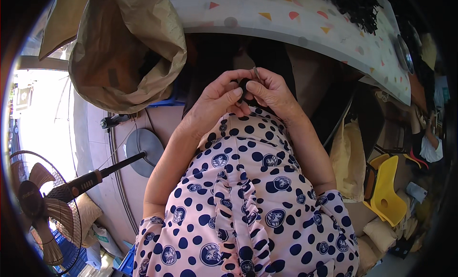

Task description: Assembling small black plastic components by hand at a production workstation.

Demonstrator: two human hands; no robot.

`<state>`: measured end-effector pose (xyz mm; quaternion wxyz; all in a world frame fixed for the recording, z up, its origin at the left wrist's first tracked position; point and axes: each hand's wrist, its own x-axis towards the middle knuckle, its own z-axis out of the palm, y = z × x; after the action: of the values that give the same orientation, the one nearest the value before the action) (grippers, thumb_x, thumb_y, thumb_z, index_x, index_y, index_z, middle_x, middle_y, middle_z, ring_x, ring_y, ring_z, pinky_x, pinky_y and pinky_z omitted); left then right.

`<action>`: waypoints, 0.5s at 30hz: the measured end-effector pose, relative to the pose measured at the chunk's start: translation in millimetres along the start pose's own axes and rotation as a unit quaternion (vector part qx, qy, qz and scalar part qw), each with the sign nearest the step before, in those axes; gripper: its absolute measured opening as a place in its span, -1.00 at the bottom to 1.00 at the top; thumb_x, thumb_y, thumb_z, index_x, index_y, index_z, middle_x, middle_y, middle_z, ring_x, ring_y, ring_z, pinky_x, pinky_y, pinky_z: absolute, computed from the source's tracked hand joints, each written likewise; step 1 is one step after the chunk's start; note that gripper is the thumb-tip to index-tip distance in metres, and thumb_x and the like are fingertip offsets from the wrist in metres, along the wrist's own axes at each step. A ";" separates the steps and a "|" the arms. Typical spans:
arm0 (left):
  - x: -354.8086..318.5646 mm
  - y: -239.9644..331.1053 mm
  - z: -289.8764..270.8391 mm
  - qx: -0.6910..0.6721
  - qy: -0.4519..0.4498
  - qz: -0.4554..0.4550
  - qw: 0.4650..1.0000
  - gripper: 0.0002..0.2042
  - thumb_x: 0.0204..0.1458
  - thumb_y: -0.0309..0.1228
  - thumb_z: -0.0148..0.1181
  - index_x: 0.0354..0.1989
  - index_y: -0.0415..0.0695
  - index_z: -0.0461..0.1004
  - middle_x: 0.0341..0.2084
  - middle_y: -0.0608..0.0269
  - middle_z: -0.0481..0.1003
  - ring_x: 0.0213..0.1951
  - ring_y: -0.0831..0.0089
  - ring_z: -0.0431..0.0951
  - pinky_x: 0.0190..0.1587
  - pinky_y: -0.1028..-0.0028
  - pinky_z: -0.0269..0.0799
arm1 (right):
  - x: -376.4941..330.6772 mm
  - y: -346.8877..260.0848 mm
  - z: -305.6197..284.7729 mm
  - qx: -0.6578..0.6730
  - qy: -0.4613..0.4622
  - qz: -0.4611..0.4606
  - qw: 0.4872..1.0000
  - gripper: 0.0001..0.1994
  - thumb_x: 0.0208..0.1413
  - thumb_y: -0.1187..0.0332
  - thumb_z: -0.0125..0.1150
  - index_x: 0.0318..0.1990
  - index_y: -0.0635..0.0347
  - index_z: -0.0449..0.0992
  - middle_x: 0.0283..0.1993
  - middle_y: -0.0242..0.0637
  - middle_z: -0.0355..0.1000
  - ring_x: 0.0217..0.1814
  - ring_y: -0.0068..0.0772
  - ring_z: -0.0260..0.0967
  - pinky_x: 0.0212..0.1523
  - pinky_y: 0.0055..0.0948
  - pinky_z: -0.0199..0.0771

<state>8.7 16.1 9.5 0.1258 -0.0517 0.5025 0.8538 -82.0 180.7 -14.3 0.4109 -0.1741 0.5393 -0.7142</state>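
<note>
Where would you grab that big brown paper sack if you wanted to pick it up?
Probably by the rolled-over rim of the brown paper sack, coming from the open mouth side. The rim is folded thick there, and the body below sags soft and crumpled. Both hands, left hand and right hand, are busy pinching a small dark piece.

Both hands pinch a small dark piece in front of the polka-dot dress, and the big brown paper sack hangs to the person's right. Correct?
Not quite: the head view shows the big brown paper sack on the person's left. The rest holds: the left hand and right hand both pinch the small dark piece in front of the polka-dot dress.
</note>
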 end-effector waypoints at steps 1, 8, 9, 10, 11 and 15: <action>0.4 -0.2 1.1 0.121 0.026 0.025 0.992 -0.64 0.20 -0.50 -0.05 0.19 -0.13 0.24 -0.33 0.19 0.47 -0.36 0.51 0.54 -0.31 0.62 0.47 | 1.4 2.5 1.3 -0.027 0.022 -0.030 0.999 -0.76 0.18 0.30 0.17 -0.09 0.24 0.42 -0.47 -0.46 0.37 -0.62 -0.79 0.13 -0.64 -0.80 0.07; 2.8 -1.9 12.8 0.377 0.111 0.131 0.910 -0.68 0.15 -0.57 -0.01 0.10 -0.19 0.31 -0.37 0.13 0.54 -0.30 0.47 0.58 -0.20 0.53 0.49 | -5.7 -3.1 21.8 -0.063 0.112 -0.073 0.989 -0.68 0.28 0.18 -0.01 0.00 0.24 0.39 -0.53 -0.46 0.31 -0.65 -0.77 0.08 -0.66 -0.75 0.09; 2.8 -2.2 13.2 0.349 0.133 0.138 0.917 -0.68 0.14 -0.58 0.00 0.09 -0.19 0.31 -0.36 0.12 0.54 -0.30 0.47 0.58 -0.22 0.53 0.49 | -8.9 -4.3 24.7 -0.063 0.112 -0.074 0.989 -0.68 0.28 0.18 -0.01 0.00 0.24 0.39 -0.53 -0.46 0.31 -0.65 -0.77 0.08 -0.66 -0.75 0.09; 2.8 -3.1 13.3 0.320 0.155 0.144 0.924 -0.69 0.13 -0.58 0.00 0.08 -0.20 0.32 -0.35 0.12 0.55 -0.31 0.48 0.58 -0.23 0.53 0.49 | -11.6 -4.6 26.9 -0.030 0.098 -0.052 0.993 -0.65 0.31 0.16 -0.07 0.04 0.24 0.35 -0.56 -0.48 0.26 -0.67 -0.76 0.06 -0.66 -0.75 0.08; 3.1 -4.0 12.6 0.320 0.155 0.144 0.924 -0.69 0.13 -0.58 0.00 0.08 -0.20 0.32 -0.35 0.12 0.55 -0.31 0.48 0.58 -0.23 0.53 0.49 | -13.6 -5.1 29.1 0.004 0.083 -0.030 0.996 -0.62 0.33 0.13 -0.14 0.08 0.24 0.32 -0.59 -0.51 0.22 -0.68 -0.75 0.04 -0.67 -0.74 0.08; 4.8 -8.1 8.9 0.342 0.176 0.161 0.909 -0.70 0.13 -0.58 0.02 0.06 -0.19 0.33 -0.38 0.12 0.55 -0.37 0.52 0.55 -0.28 0.55 0.47 | -13.6 -6.6 38.7 -0.028 0.082 -0.035 0.996 -0.60 0.34 0.14 -0.18 0.14 0.24 0.25 -0.63 -0.53 0.15 -0.69 -0.76 0.01 -0.68 -0.74 0.07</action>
<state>6.6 28.4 6.0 -0.0942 -0.0728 0.7792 0.6154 -49.6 167.5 8.2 0.3352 -0.1454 0.5841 -0.7248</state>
